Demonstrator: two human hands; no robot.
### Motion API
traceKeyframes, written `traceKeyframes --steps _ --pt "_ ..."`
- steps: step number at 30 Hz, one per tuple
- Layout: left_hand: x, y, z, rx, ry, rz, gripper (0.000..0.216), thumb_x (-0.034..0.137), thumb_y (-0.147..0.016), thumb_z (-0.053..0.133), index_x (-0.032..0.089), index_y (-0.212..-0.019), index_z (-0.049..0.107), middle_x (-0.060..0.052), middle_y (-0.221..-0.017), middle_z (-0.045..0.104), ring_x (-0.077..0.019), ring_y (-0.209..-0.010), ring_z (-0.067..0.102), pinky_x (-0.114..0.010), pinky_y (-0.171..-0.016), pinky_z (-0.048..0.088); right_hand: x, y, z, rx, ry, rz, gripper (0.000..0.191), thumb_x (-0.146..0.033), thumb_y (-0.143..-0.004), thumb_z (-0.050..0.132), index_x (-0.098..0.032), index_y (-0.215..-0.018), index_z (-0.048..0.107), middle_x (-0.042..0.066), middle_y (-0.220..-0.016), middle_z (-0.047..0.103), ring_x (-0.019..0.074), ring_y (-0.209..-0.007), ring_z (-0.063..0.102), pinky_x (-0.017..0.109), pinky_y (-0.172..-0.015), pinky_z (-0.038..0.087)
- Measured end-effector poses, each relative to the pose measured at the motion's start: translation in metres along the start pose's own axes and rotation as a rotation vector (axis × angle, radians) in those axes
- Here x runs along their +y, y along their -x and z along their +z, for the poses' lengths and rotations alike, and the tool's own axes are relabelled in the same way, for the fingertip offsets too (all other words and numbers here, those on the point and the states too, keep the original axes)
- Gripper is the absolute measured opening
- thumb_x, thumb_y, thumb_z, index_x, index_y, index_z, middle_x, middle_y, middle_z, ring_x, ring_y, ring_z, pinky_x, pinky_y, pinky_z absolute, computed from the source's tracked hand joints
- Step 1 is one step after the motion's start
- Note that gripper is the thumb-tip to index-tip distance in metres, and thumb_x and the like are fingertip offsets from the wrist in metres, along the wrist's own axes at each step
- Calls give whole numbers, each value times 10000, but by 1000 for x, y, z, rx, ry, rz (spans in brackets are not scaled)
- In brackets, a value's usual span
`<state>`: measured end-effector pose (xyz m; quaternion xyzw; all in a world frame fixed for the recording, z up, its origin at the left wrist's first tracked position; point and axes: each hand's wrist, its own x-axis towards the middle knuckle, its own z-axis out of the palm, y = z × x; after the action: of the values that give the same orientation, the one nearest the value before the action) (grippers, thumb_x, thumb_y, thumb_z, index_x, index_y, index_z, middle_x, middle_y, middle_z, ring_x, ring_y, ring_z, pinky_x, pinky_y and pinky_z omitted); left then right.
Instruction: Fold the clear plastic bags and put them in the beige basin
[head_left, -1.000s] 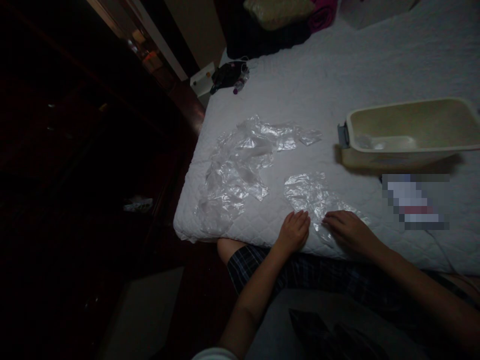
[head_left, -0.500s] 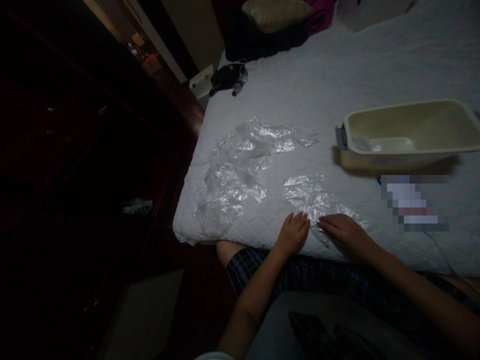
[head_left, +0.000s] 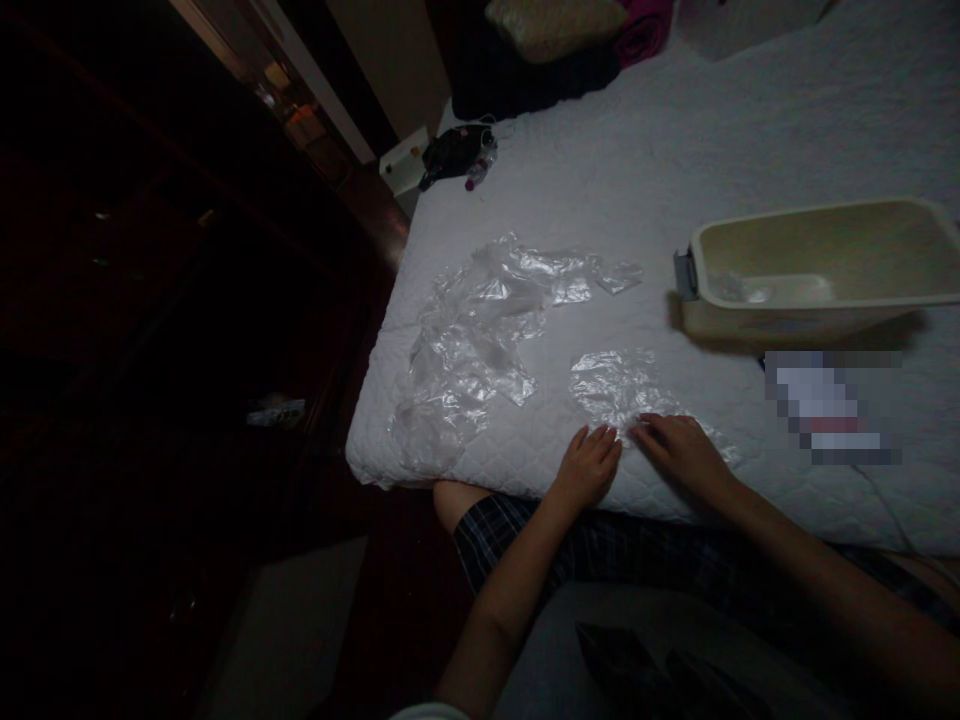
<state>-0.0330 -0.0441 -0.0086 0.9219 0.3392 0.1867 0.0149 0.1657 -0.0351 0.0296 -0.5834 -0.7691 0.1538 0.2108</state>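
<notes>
A clear plastic bag [head_left: 611, 380] lies spread and wrinkled on the white quilted bed in front of me. My left hand [head_left: 591, 467] rests flat at its near edge, fingers stretched out and slightly apart. Just to the right, my right hand [head_left: 690, 452] has its fingertips brought together on the near part of the same bag. More clear plastic bags [head_left: 480, 335] lie in a loose, overlapping heap to the left.
A cream plastic bin [head_left: 795, 320] with a grey handle stands on the bed at right, some clear plastic inside. A blurred-out flat item [head_left: 829, 405] with a cable lies nearer. At the far corner are a dark bag [head_left: 454, 155] and a small bottle [head_left: 481, 168].
My right hand has shifted slightly away from me over the bag. A bit of plastic that showed below it near the bed's edge is no longer visible there. My left hand stays put.
</notes>
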Motion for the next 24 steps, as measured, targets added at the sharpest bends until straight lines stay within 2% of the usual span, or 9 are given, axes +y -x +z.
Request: traceKeyframes --steps 4,7,10,13,17,24 --pt "0 0 -1 5 8 -3 323 190 -898 426 129 -1189 554 -130 -1293 555 -241 -1261 461 -459 -1034 405 -4 -6 1 32 5 56 317 -375 -894 413 -147 -1042 577 81 -750 668 230 -698 619 352 -706 422" --pt "-1 1 -1 -11 15 6 350 180 -900 404 143 -1224 533 -130 -1300 549 -241 -1273 449 -470 -1028 409 -5 -8 2 42 46 41 246 -358 -890 414 -173 -930 570 74 -705 634 222 -643 581 335 -636 389" --pt "-1 1 0 -4 11 15 368 177 -899 401 138 -1247 516 -132 -1295 552 -244 -1274 448 -470 -1024 413 -3 -9 6 35 97 -18 242 -340 -897 401 -182 -831 571 86 -728 618 222 -684 568 331 -647 372" --pt "-1 0 0 14 3 9 362 185 -904 409 131 -1245 517 -123 -1292 557 -236 -1265 457 -440 -1032 412 -1 -9 9 12 144 -96 261 -289 -905 388 -156 -945 610 104 -823 632 227 -767 578 336 -702 382" --pt "-1 0 -2 2 -7 5 327 195 -897 447 144 -1204 546 -131 -1290 556 -242 -1258 460 -450 -1031 405 -3 -12 10 -51 226 -127 322 -219 -884 402 -140 -1115 612 117 -867 639 227 -762 583 337 -698 387" --pt "-1 -1 -4 27 -5 21 277 204 -900 439 159 -1124 596 -133 -1268 573 -260 -1239 484 -492 -1001 419 -11 -22 2 -147 268 -99 315 -181 -872 403 -148 -1090 628 114 -847 653 217 -732 597 325 -677 380"
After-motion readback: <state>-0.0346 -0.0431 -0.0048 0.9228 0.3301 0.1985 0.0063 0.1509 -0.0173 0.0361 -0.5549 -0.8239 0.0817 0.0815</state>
